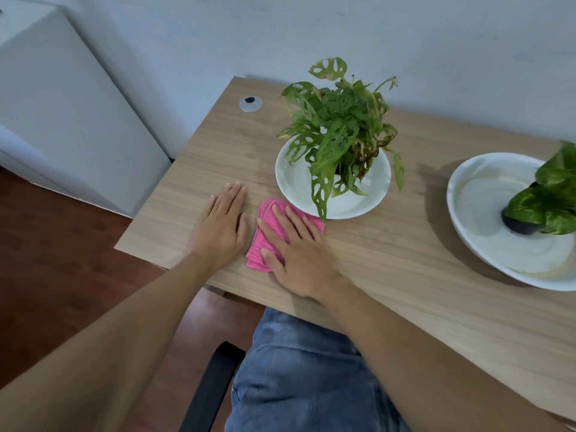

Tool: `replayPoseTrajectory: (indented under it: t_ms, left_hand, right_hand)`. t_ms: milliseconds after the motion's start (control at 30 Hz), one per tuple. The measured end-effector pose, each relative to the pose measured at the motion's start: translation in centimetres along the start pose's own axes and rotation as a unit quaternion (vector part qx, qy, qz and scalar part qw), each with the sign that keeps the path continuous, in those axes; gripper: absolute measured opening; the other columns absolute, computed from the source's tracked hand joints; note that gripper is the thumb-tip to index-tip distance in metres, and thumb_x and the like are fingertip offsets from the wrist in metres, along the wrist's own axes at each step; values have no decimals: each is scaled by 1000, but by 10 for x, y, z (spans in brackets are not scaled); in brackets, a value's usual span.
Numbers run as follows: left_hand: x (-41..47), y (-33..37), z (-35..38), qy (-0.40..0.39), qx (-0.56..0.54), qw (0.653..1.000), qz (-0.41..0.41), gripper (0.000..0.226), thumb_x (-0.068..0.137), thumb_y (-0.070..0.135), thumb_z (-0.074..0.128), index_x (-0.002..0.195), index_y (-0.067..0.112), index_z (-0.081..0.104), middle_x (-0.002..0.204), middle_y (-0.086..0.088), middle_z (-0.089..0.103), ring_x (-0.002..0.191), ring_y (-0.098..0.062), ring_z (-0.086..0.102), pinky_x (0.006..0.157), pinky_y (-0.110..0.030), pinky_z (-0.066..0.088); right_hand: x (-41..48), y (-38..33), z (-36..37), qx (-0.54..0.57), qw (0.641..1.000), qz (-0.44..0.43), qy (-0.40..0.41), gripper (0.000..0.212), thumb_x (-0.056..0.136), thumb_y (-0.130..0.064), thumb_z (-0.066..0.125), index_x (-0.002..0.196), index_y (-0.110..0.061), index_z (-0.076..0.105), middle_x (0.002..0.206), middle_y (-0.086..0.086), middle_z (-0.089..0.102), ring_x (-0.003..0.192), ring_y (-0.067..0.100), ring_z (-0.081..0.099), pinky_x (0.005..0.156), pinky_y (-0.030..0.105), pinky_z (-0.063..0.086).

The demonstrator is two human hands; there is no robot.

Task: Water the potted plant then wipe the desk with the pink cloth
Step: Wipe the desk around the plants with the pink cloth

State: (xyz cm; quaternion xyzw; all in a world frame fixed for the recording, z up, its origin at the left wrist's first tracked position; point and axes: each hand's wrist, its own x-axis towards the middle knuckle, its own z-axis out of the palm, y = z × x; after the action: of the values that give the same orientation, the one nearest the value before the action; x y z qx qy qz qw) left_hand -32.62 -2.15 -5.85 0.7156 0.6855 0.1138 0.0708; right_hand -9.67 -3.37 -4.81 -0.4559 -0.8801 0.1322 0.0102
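Note:
A folded pink cloth (260, 241) lies on the wooden desk (405, 254) near its front edge. My right hand (296, 251) lies flat on the cloth with fingers spread, pressing it to the desk. My left hand (223, 227) rests flat on the bare wood just left of the cloth, holding nothing. Behind the cloth stands a potted plant (339, 132) with holed green leaves in a white saucer (293, 182). One leaf hangs over the saucer's front rim, close to the cloth.
A second plant (548, 198) sits in a larger white dish (486, 213) at the right edge. A grey cable grommet (251, 104) is set in the desk's far left corner. A white cabinet (62, 104) stands to the left. A black chair armrest (212, 385) sits below the desk.

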Motion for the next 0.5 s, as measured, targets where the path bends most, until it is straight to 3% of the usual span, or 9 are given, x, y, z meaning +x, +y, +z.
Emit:
replayPoseTrajectory:
  t_ms: [167, 233, 367, 500]
  left_hand:
    - [-6, 1, 5, 36, -42, 998, -7, 64, 112, 40, 38, 170, 15, 41, 182, -1, 32, 170, -21, 27, 140, -47, 17]
    - [-8, 9, 6, 52, -64, 997, -4, 61, 110, 36, 44, 166, 11, 47, 178, -5, 39, 167, -26, 34, 137, -52, 27]
    - [-16, 43, 8, 45, -102, 990, 86, 54, 107, 28, 54, 157, 9, 57, 165, -6, 52, 148, -32, 56, 122, -53, 48]
    - [-27, 78, 21, 38, -147, 977, 151, 47, 110, 18, 53, 155, 6, 61, 162, -6, 57, 147, -28, 59, 122, -51, 49]
  right_hand:
    - [-73, 48, -3, -18, 999, 7, 29, 64, 116, -60, 19, 176, -41, 6, 186, -4, -2, 172, 20, -6, 139, 51, 8]
    - [-106, 74, -7, -20, 999, 28, 21, 64, 116, -61, 18, 176, -42, 3, 186, -6, -6, 172, 18, -10, 139, 51, 7]
    - [-136, 101, -14, -18, 998, 56, 24, 64, 116, -61, 21, 176, -42, 6, 186, -6, -5, 172, 17, -9, 139, 52, 9]
    - [-122, 88, -11, -24, 996, 73, 34, 64, 116, -58, 22, 176, -41, 8, 186, -4, -1, 172, 19, -6, 137, 53, 11]
